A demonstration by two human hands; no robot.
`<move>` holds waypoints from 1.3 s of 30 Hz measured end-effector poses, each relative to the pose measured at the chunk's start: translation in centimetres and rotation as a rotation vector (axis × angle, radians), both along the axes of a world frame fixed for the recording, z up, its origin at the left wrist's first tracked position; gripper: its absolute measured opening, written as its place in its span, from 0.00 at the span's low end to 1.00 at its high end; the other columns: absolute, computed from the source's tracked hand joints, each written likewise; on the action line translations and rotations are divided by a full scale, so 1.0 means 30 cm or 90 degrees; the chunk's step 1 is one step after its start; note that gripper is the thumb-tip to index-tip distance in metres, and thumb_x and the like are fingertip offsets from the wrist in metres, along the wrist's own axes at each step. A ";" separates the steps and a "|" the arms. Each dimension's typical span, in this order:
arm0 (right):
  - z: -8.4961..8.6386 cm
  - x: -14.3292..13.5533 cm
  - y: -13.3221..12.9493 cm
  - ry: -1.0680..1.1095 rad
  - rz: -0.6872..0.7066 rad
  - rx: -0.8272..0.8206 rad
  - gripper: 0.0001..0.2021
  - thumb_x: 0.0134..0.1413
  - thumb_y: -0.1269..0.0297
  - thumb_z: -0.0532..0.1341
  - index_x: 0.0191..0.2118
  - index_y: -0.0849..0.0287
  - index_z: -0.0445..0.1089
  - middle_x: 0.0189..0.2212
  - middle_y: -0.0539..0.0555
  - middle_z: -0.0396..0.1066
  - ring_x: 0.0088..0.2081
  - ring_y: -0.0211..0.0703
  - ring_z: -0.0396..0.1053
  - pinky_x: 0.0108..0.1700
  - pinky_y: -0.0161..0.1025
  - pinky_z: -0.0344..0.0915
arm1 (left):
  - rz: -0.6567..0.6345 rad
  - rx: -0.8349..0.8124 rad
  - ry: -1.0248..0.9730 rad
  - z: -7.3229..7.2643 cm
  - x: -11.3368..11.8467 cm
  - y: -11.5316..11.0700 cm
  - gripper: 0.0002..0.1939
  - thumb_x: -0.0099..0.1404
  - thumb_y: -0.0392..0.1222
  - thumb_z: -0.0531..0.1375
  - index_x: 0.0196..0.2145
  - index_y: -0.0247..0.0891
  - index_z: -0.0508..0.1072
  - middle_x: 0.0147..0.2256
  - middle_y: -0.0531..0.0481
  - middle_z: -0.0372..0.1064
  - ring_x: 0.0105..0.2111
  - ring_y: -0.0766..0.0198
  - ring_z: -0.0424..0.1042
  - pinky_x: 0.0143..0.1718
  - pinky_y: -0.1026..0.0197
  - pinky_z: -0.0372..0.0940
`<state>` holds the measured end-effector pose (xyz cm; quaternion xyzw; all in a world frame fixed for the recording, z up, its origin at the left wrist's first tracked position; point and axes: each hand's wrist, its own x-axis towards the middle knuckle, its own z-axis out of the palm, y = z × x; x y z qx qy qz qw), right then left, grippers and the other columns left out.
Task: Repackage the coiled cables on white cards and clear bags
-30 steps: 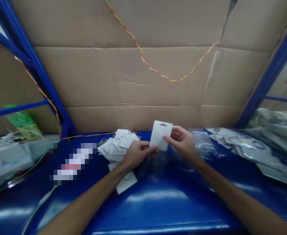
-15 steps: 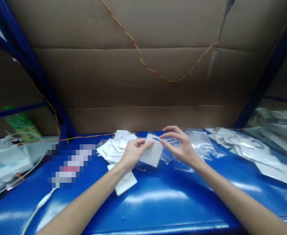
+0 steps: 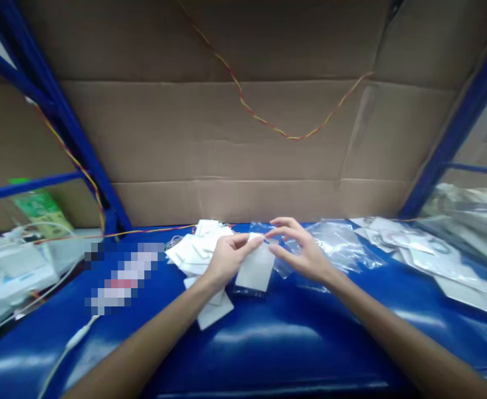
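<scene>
A white card [image 3: 255,271] with a hang slot at its top is held up in front of me. My left hand [image 3: 229,256] pinches its upper left side between thumb and fingers. A clear plastic bag [image 3: 249,291] shows below the card and above it; the card seems to lie within it. My right hand [image 3: 299,249] is at the card's upper right corner, thumb and fingers apart. Whether its fingertips touch the bag, I cannot tell. Left of the card lies a pile of white cards [image 3: 191,252], with a few more cards [image 3: 214,315] under my left wrist.
Clear plastic bags [image 3: 338,244] lie right of my right hand on the blue table [image 3: 268,354]. Packed flat pieces [image 3: 418,244] are heaped farther right. At the left are a pixelated strip [image 3: 122,282], a white cable [image 3: 75,339] and white boxes [image 3: 27,271]. Cardboard [image 3: 243,149] stands behind.
The card has dropped slightly and stands straighter, with more clear bag showing below and above it. My right hand has shifted slightly left toward the card's top.
</scene>
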<state>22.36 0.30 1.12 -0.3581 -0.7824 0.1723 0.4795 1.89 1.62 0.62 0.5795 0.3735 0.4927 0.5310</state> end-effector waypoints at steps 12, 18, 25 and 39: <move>-0.067 -0.037 0.015 -0.117 -0.017 0.053 0.11 0.69 0.62 0.56 0.52 0.55 0.70 0.55 0.60 0.71 0.57 0.51 0.68 0.60 0.52 0.63 | 0.406 0.107 -0.216 0.047 -0.111 0.132 0.21 0.57 0.56 0.70 0.40 0.37 0.79 0.33 0.49 0.78 0.29 0.64 0.75 0.30 0.64 0.68; -0.110 -0.109 0.000 -0.398 0.120 0.065 0.17 0.71 0.64 0.55 0.60 0.54 0.70 0.64 0.60 0.67 0.64 0.53 0.64 0.65 0.55 0.58 | 0.422 0.097 -0.214 0.034 -0.135 0.165 0.19 0.58 0.54 0.68 0.38 0.36 0.77 0.31 0.51 0.76 0.28 0.64 0.73 0.29 0.65 0.67; -0.113 -0.106 0.015 -0.376 0.117 0.049 0.15 0.68 0.63 0.60 0.56 0.55 0.75 0.44 0.57 0.79 0.45 0.47 0.75 0.49 0.42 0.68 | 0.360 0.078 -0.189 0.026 -0.110 0.140 0.19 0.58 0.54 0.69 0.39 0.36 0.77 0.31 0.50 0.77 0.30 0.63 0.75 0.31 0.64 0.68; -0.088 -0.068 0.018 -0.443 0.100 -0.003 0.09 0.65 0.66 0.63 0.44 0.56 0.82 0.43 0.57 0.79 0.42 0.46 0.75 0.48 0.40 0.67 | 0.225 -0.058 -0.097 -0.005 -0.052 0.098 0.23 0.53 0.54 0.72 0.40 0.35 0.81 0.36 0.45 0.79 0.29 0.62 0.74 0.27 0.64 0.67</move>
